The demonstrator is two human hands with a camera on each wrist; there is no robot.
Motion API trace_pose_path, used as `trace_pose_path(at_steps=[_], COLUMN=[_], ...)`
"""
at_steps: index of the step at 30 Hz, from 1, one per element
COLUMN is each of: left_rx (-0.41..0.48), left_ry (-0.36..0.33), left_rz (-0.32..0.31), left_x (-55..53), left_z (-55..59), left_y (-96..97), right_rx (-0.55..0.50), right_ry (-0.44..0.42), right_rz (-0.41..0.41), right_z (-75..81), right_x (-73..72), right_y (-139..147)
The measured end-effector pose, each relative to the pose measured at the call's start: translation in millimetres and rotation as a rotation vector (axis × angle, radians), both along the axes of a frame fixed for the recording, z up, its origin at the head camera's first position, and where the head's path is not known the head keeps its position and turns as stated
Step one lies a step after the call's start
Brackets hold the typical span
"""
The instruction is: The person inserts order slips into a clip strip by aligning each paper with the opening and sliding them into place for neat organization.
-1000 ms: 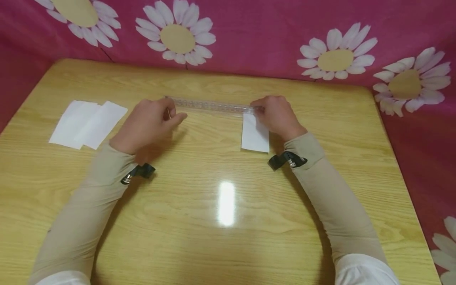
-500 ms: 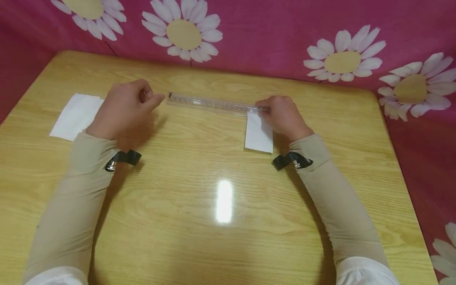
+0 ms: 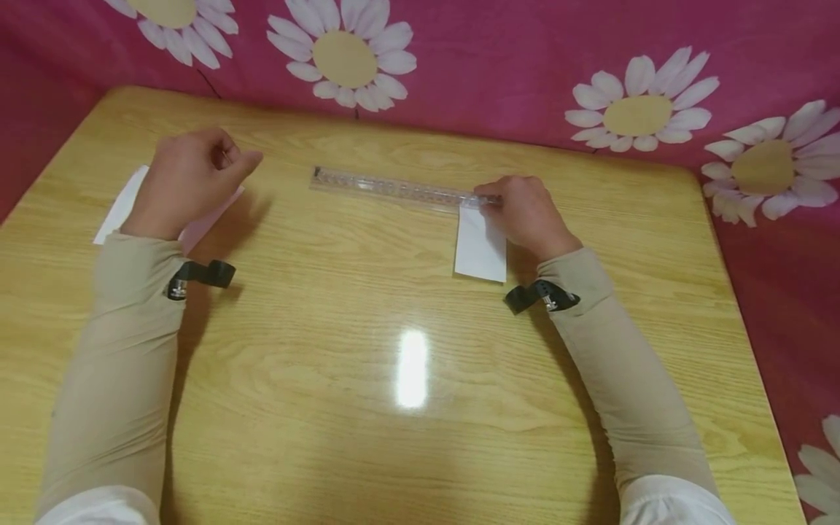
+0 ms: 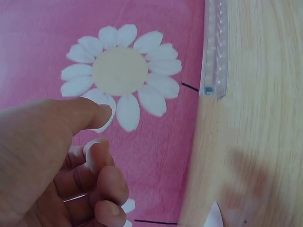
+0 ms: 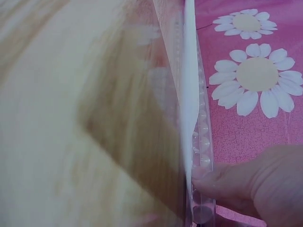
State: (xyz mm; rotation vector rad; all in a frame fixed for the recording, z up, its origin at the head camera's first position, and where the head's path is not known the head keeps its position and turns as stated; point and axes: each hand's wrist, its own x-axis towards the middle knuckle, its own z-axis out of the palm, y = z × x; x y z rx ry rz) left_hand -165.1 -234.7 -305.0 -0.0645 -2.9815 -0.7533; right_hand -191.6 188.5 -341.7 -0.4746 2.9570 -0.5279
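Observation:
My right hand (image 3: 527, 217) pinches the right end of a long clear plastic strip (image 3: 394, 191), which looks like a ruler with a row of round shapes along it. A white paper slip (image 3: 481, 244) hangs down from that end. In the right wrist view the thumb presses on the strip (image 5: 204, 137), and the paper (image 5: 190, 80) shows nearly edge-on beside it. My left hand (image 3: 186, 179) is raised over white papers (image 3: 122, 208) at the table's left, partly covering them. Its fingers are loosely curled, the thumb is extended, and nothing is between them.
A light wooden table (image 3: 315, 328) lies beneath both arms. Behind it hangs a pink cloth (image 3: 485, 73) with large white flowers. Each wrist carries a black strap. A bright light reflection shows on the tabletop.
My left hand has moved left, away from the strip's left end, to above the white papers. The right hand stays nearly in place, holding the strip and the paper slip.

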Motion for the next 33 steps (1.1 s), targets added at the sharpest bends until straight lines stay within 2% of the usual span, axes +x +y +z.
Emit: trace_pose_path(at_steps=[7, 15, 23, 33], left_rx=[-0.005, 0.001, 0.011, 0.017], left_ry=[0.014, 0.016, -0.044, -0.095], left_rz=[0.015, 0.041, 0.096, 0.143], left_x=[-2.9, -5.2, -5.1, -3.4], left_z=[-2.1, -3.4, -3.3, -2.9], left_y=[-9.0, -26.9, -47.9, -63.1], right_rx=[-0.014, -0.035, -0.027, -0.037], right_ry=[-0.002, -0.070, -0.052, -0.031], right_rz=[0.017, -0.014, -0.013, -0.011], right_z=[-0.4, 2.3, 0.6, -0.5], right_x=[-0.4, 0.0, -0.9, -0.6], right_y=[2.7, 3.1, 1.4, 2.4])
